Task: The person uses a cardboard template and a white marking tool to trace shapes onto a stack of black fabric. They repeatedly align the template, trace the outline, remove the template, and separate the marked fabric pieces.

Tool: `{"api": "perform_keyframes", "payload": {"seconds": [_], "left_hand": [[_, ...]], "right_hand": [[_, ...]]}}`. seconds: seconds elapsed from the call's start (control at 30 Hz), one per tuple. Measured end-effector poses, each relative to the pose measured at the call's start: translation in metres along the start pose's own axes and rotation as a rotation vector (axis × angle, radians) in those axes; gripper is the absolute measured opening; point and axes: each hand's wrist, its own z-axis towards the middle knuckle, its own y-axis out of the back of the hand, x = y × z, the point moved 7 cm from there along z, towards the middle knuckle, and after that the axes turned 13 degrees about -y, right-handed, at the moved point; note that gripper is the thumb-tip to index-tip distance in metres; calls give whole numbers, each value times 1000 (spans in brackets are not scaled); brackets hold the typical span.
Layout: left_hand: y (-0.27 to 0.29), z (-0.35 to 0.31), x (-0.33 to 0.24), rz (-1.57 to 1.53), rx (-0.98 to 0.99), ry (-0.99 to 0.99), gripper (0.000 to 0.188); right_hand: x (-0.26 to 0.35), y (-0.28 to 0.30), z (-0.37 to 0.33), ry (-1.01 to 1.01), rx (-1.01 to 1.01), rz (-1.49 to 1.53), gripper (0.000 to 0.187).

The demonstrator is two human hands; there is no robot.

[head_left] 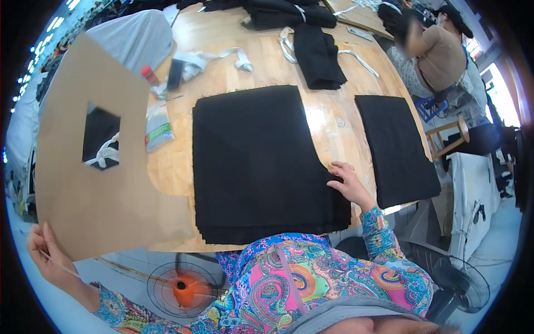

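My left hand (51, 253) grips the lower left corner of a large brown cardboard pattern (105, 206), which is raised and tilted at the table's left side. A thin pale stick also shows at that hand; I cannot make out its kind. The pattern has a four-sided cutout, through which black cloth and a tied white strip show. In front of me lies a thick stack of black fabric pieces (250, 161) with a curved notch on its right side. My right hand (349, 183) rests at that notch, fingers apart, holding nothing.
A second black fabric stack (396, 150) lies to the right, a folded black bundle (318, 55) beyond. Left of centre are a plastic packet (159, 128), a phone (175, 74) and a white strip (242, 60). A person (442, 53) sits far right; fans (183, 286) stand below.
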Motion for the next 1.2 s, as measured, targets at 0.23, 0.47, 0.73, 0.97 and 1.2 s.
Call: {"api": "perform_keyframes", "payload": {"seconds": [0.23,0.47,0.73,0.97,1.2], "left_hand": [[4,39,-68,-143,-91,-181,9],[1,60,-116,89,-7,-383,18],[-64,48,-103,-780,-311,159,13],[-196,-94,-95,-1009,-98,785,21],[-274,-271,-117,-974,169,905,14]], "right_hand": [[4,5,21,-188,286,140,23],[4,47,35,-57,86,-533,42],[55,37,97,-38,327,813,81],[55,65,109,72,648,1110,79],[12,15,138,-308,565,845,52]]}}
